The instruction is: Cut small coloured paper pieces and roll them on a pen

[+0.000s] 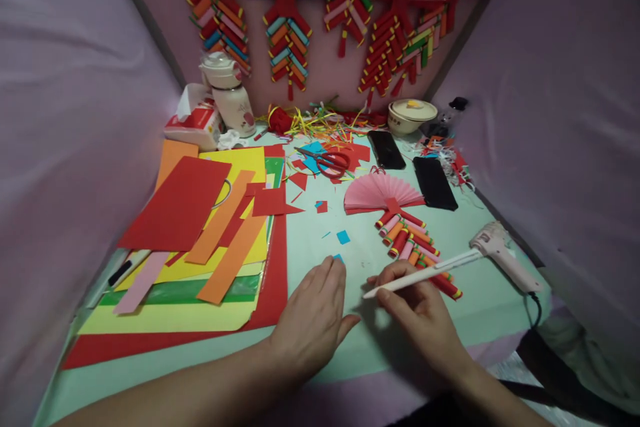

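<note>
My left hand (315, 313) lies flat on the pale green tabletop, fingers stretched out together and thumb apart, holding nothing. A small blue paper piece (339, 257) shows at its fingertips. Between thumb and fingers of my right hand (417, 303) is a slim white stick (425, 273) with a tapered tip pointing left. Its far end meets a pale pink glue gun (505, 257) in the picture; I cannot tell whether they are joined. Behind my right hand rests a pink paper fan (380, 192) with a string of rolled-paper firecrackers (407, 240), its lower end partly hidden by the hand.
Coloured paper sheets (180, 203) and strips are piled at left, beside a black-and-white tool (129, 268). Red-handled scissors (333, 161) lie among scraps. Two phones (435, 183), a lidded bowl (411, 117), a flask (233, 97) and a tissue box (193, 120) stand farther back.
</note>
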### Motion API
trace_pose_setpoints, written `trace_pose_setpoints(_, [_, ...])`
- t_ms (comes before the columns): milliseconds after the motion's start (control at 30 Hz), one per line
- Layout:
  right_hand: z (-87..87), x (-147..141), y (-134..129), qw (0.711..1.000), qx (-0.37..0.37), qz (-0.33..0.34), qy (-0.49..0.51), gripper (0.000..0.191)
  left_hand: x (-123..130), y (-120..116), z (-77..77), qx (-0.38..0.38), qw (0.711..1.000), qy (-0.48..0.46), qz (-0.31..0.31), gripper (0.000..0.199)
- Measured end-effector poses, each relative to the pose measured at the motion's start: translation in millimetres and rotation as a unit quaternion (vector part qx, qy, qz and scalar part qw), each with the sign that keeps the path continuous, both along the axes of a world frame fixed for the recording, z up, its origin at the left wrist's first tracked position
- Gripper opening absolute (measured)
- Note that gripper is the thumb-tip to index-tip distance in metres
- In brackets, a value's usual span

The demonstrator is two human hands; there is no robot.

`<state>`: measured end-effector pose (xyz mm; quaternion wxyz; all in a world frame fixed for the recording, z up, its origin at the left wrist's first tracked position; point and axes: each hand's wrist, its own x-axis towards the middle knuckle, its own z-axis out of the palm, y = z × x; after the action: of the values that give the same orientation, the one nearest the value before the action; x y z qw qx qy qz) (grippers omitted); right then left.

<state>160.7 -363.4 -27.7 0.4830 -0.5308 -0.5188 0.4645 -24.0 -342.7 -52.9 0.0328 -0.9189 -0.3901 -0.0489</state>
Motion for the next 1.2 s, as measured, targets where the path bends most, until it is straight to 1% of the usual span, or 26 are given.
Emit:
trace_pose_setpoints(133, [-10.1, -7.6, -5.5, 0.998, 0.060, 0.006, 0.002, 0.007, -2.6, -1.7, 4.5, 0.025, 0.999, -0.007, 0.018, 0.065])
trace_pose_setpoints(300, [-19.7, -23.9, -1.2, 0.988, 0.143, -0.029, 0.041, 0.004, -1.9, -5.2, 7.1, 0.059, 0.997, -0.036, 0.035, 0.061])
trace_pose_setpoints(433, [-16.6, -32.2, 6.3, 0.982, 0.177, -0.050, 0.048, 0.005, -2.2, -7.9, 8.4, 0.074, 0.996, -0.032, 0.037, 0.058])
trace_pose_setpoints(567, [-3.7, -27.7, 14.5, 0.978, 0.190, -0.087, 0.009, 0.008, -3.1, -10.7, 10.9, 0.069, 0.996, -0.027, 0.051, 0.059])
trace_pose_setpoints(667, [6.6, -22.8, 22.9, 0.978, 0.165, -0.116, -0.052, 0.010, -2.6, -12.9, 12.1, 0.053, 0.996, -0.037, 0.056, 0.059])
trace_pose_setpoints(767, [9.0, -22.3, 32.7, 0.987, 0.097, -0.086, -0.100, 0.013, -1.2, -14.4, 12.4, 0.038, 0.998, -0.038, 0.045, 0.060])
trace_pose_setpoints(867, [2.5, -24.8, 41.3, 0.990, 0.057, -0.055, -0.113, 0.012, 0.1, -14.7, 11.3, 0.031, 0.999, -0.032, 0.032, 0.066])
trace_pose_setpoints(1033, [-11.4, -27.7, 48.0, 0.989, 0.033, -0.033, -0.143, 0.014, 0.1, -13.3, 6.5, 0.032, 0.999, -0.039, 0.015, 0.074])
trace_pose_setpoints(1100, [-12.6, -26.8, 48.1, 0.987, 0.026, -0.016, -0.158, 0.012, -0.8, -12.7, 5.4, 0.028, 0.999, -0.040, 0.009, 0.075])
trace_pose_setpoints(1200, [-8.2, -22.8, 46.4, 0.981, 0.042, 0.008, -0.192, 0.011, -2.5, -12.4, 4.8, 0.014, 0.999, -0.038, 0.004, 0.075])
